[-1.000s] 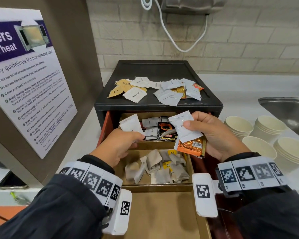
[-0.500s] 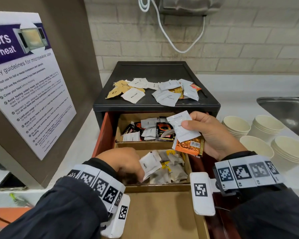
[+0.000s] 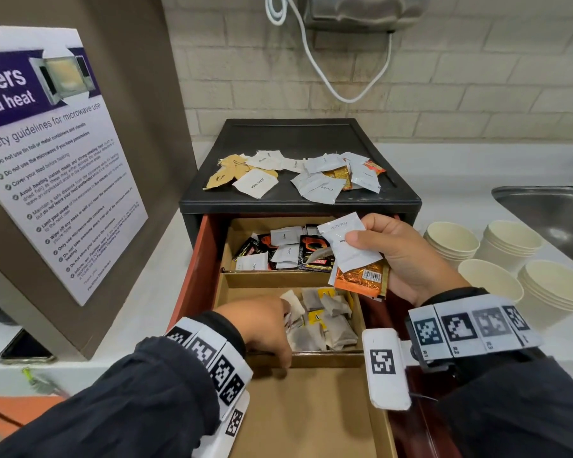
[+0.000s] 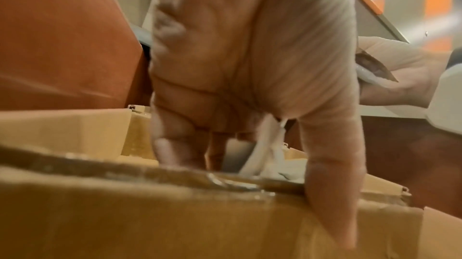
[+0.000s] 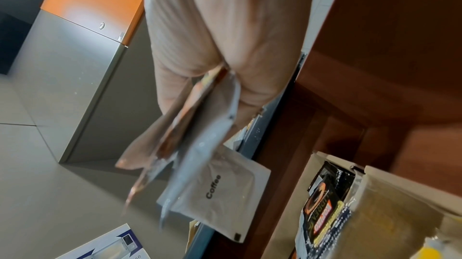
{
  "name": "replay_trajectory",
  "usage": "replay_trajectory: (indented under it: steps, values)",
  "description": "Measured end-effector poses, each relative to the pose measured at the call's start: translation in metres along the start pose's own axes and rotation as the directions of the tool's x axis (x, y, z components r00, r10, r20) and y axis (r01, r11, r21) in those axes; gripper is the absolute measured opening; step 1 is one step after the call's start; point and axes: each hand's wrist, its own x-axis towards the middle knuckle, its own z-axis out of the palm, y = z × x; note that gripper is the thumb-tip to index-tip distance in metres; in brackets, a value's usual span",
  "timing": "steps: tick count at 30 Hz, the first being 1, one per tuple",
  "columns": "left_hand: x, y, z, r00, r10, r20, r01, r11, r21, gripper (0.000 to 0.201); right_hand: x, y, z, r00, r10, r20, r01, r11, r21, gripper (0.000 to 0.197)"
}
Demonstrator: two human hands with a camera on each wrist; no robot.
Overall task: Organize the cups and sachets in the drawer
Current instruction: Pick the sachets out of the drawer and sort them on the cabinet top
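Note:
The red-brown drawer (image 3: pixel 192 279) is pulled out, with cardboard compartments inside. The back one (image 3: pixel 242 226) holds black and white coffee sachets (image 3: pixel 315 252). My left hand (image 3: pixel 262 325) reaches down into the middle one among tea bags (image 3: pixel 331 325). Its fingers pinch a white sachet (image 3: pixel 291 302), also seen as a white sachet (image 4: pixel 265 144) in the left wrist view, with the thumb (image 4: pixel 330 174) over the near divider. My right hand (image 3: pixel 358 249) hovers over the drawer's right side. It grips white sachets (image 3: pixel 348 242) and an orange foil sachet (image 3: pixel 361 279); one sachet reads Coffee (image 5: pixel 220 190). Paper cup stacks (image 3: pixel 450 239) stand to the right.
More sachets (image 3: pixel 255 183) lie scattered on the black cabinet top (image 3: pixel 298 133). The front cardboard compartment (image 3: pixel 311 408) has nothing in it. A steel sink (image 3: pixel 549 209) is at the far right, a microwave poster (image 3: pixel 47 166) on the left, a phone (image 3: pixel 24 352) below it.
My left hand carried a white sachet from the back compartment toward me and lowered it into the middle compartment. The right hand kept its sachets and barely moved.

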Motion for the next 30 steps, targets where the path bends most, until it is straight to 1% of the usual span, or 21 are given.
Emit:
replay_trajectory:
  steps: [3, 6, 7, 9, 11, 12, 14, 15, 16, 17, 19, 21, 22, 23, 24, 25, 26, 27, 28, 29, 30]
  values:
    - [-0.001, -0.003, -0.002, 1.000, 0.030, 0.006, -0.031, 0.999, 0.031, 0.055, 0.000, 0.000, 0.000, 1.000, 0.000, 0.003, 0.000, 1.000, 0.006, 0.015]
    - [0.000, -0.009, -0.004, 0.999, 0.028, -0.032, -0.027, 1.000, 0.009, 0.046, 0.000, 0.000, 0.000, 1.000, 0.006, 0.005, -0.006, 1.000, 0.012, 0.015]
    - [0.001, -0.011, -0.005, 0.998, 0.024, -0.050, -0.026, 0.999, -0.037, 0.040, 0.000, 0.000, -0.001, 1.000, 0.009, 0.007, -0.009, 1.000, 0.012, 0.015]
    - [0.001, -0.013, -0.011, 0.996, 0.021, -0.081, -0.037, 0.979, -0.202, 0.028, 0.000, 0.000, -0.001, 1.000, 0.010, 0.008, -0.010, 1.000, 0.010, 0.015]
    - [0.000, -0.015, -0.019, 0.991, 0.002, -0.134, -0.058, 0.909, -0.412, 0.015, 0.001, 0.000, -0.001, 1.000, 0.009, 0.007, -0.009, 1.000, 0.010, 0.015]
    - [-0.001, -0.015, -0.024, 0.984, -0.028, -0.178, -0.068, 0.857, -0.510, 0.015, 0.001, 0.000, -0.001, 1.000, 0.009, 0.006, -0.010, 1.000, 0.016, 0.015]
    - [0.000, -0.016, -0.035, 0.951, -0.137, -0.279, -0.075, 0.769, -0.634, 0.020, 0.001, 0.000, -0.001, 1.000, 0.010, 0.004, -0.010, 1.000, 0.028, 0.015]
    - [0.001, -0.016, -0.040, 0.927, -0.210, -0.311, -0.070, 0.717, -0.694, 0.025, 0.001, 0.000, -0.001, 1.000, 0.009, 0.002, -0.009, 1.000, 0.029, 0.015]
    - [0.003, -0.016, -0.045, 0.908, -0.276, -0.315, -0.072, 0.638, -0.767, 0.029, 0.001, 0.000, -0.001, 1.000, 0.008, 0.002, -0.008, 1.000, 0.031, 0.016]
    - [0.005, -0.014, -0.049, 0.903, -0.318, -0.290, -0.087, 0.525, -0.847, 0.031, 0.001, 0.000, -0.001, 1.000, 0.006, 0.002, -0.006, 0.999, 0.036, 0.016]
    - [0.007, -0.010, -0.053, 0.912, -0.327, -0.249, -0.160, 0.274, -0.948, 0.034, 0.000, -0.001, -0.001, 1.000, 0.007, 0.000, -0.007, 0.999, 0.051, 0.016]
    - [0.010, -0.010, -0.052, 0.917, -0.324, -0.232, -0.215, 0.088, -0.973, 0.050, -0.001, -0.001, -0.001, 1.000, 0.007, -0.010, -0.006, 0.999, 0.054, 0.016]
    - [0.011, -0.010, -0.050, 0.916, -0.335, -0.220, -0.224, 0.026, -0.974, 0.057, -0.001, -0.001, -0.001, 1.000, 0.005, -0.015, -0.005, 0.999, 0.052, 0.017]
    - [0.013, -0.011, -0.049, 0.912, -0.348, -0.217, -0.226, 0.013, -0.974, 0.060, -0.001, -0.001, -0.001, 1.000, 0.004, -0.018, -0.003, 0.999, 0.050, 0.018]
    - [0.013, -0.011, -0.048, 0.904, -0.364, -0.227, -0.220, 0.060, -0.974, 0.060, -0.001, 0.000, -0.002, 1.000, 0.003, -0.017, -0.002, 0.999, 0.045, 0.018]
    - [0.014, -0.010, -0.046, 0.894, -0.370, -0.254, -0.208, 0.161, -0.965, 0.060, 0.000, 0.000, -0.002, 1.000, 0.003, -0.015, -0.002, 0.999, 0.038, 0.018]
    - [0.013, -0.010, -0.044, 0.892, -0.337, -0.302, -0.215, 0.272, -0.938, 0.059, 0.001, 0.001, -0.002, 1.000, 0.004, -0.010, -0.004, 1.000, 0.029, 0.018]
    - [0.012, -0.008, -0.041, 0.898, -0.262, -0.352, -0.252, 0.351, -0.902, 0.060, 0.001, 0.001, -0.001, 1.000, 0.005, -0.002, -0.005, 1.000, 0.017, 0.017]
    - [0.010, -0.005, -0.039, 0.905, -0.152, -0.397, -0.309, 0.404, -0.861, 0.062, 0.001, 0.001, -0.001, 1.000, 0.007, 0.013, -0.007, 1.000, 0.005, 0.016]
    - [0.006, -0.002, -0.035, 0.902, -0.025, -0.432, -0.375, 0.453, -0.809, 0.065, 0.001, 0.002, 0.000, 0.999, 0.008, 0.034, -0.008, 1.000, -0.003, 0.016]
    - [0.002, 0.002, -0.033, 0.888, 0.098, -0.449, -0.435, 0.494, -0.753, 0.068, 0.001, 0.002, 0.001, 0.998, 0.010, 0.059, -0.010, 1.000, -0.006, 0.015]
